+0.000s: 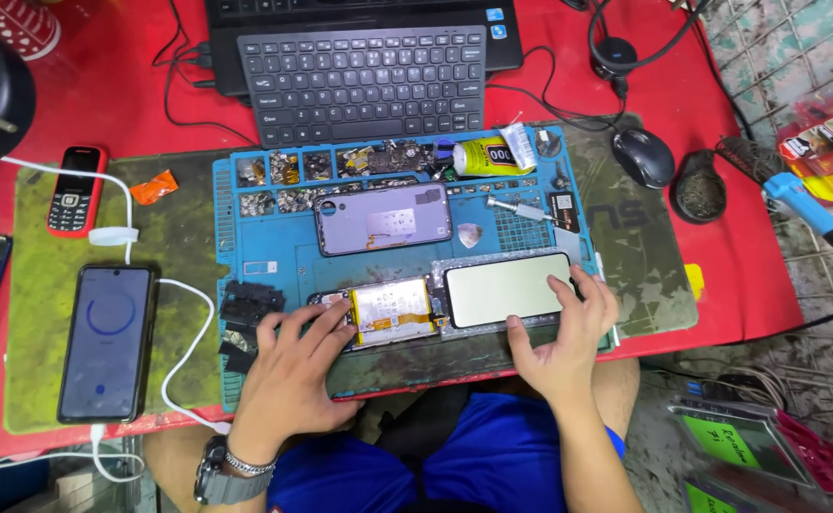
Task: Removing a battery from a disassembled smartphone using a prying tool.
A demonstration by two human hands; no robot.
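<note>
An opened smartphone body (390, 312) with a yellow battery lies on the blue repair mat (245, 252), its screen panel (507, 289) folded out to the right. My left hand (288, 370) rests on the phone body's left end, fingers touching the frame. Pressing the screen panel's right edge is my right hand (564, 337), thumb at the panel's lower edge. A purple back cover (383, 218) lies just beyond on the mat.
The mat's back trays hold screws and parts, with a yellow glue tube (488, 154). A charging smartphone (105, 342) and small red phone (74, 190) lie left. Keyboard (364, 81), mouse (642, 157) and blue soldering iron (806, 209) sit behind and right.
</note>
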